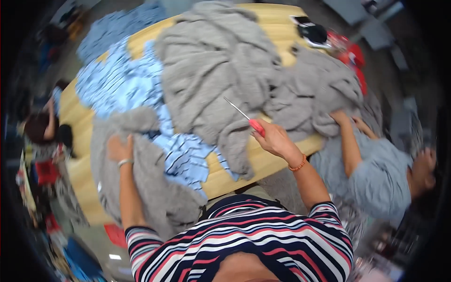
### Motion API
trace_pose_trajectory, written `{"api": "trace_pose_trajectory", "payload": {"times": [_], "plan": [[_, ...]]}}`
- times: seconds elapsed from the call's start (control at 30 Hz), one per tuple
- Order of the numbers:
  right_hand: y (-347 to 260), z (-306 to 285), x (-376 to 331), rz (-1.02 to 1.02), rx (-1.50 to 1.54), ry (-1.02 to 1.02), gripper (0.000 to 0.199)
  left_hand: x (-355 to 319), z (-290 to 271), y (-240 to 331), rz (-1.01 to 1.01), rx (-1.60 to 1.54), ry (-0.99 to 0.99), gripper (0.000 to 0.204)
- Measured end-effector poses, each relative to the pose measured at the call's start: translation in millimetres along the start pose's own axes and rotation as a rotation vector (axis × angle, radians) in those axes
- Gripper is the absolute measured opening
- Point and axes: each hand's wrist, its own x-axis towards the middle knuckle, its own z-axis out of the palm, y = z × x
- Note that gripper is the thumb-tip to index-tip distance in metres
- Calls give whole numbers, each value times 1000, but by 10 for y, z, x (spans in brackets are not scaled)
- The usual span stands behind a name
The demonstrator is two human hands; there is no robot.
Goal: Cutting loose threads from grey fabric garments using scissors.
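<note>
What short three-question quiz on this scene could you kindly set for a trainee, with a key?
1. Open question: what does the camera wearer's right hand hold?
2. True or false: the wearer's left hand lies on the blue striped cloth.
3. Multiple choice: on which of the wearer's wrists is the orange beaded bracelet? A) left; B) right; C) both.

Key:
1. A red-handled tool with a thin metal end; its exact kind is unclear.
2. False: it lies on grey cloth.
3. B; the other wrist has a pale band.
</note>
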Motion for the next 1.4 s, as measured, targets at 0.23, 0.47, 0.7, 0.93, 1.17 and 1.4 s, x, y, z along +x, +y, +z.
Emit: {"api": "trace_pose_trajectory", "payload": {"times": [0.23, 0.47, 0.7, 0.93, 1.17, 1.4], "plan": [[579, -77, -102, 182, 143, 249, 34, 846, -520, 1236, 255, -525, 20, 70], [1209, -305, 83, 263, 272, 322, 35, 758, -881, 4262, 526, -994, -197, 84], [1599, -580, 109, 235, 380, 406, 36, 962, -406, 5210, 321, -573, -367, 56], [1640, -794, 144, 315, 402, 338, 36, 924, -1529, 4119, 317, -1286, -943, 31], [1247, -499, 117, 155, 356, 268, 38, 131, -2670, 1693, -144, -1366, -1045, 38], [748, -17, -43, 70, 162, 172, 33, -997, -2025, 1091, 191, -270, -402, 40]]}}
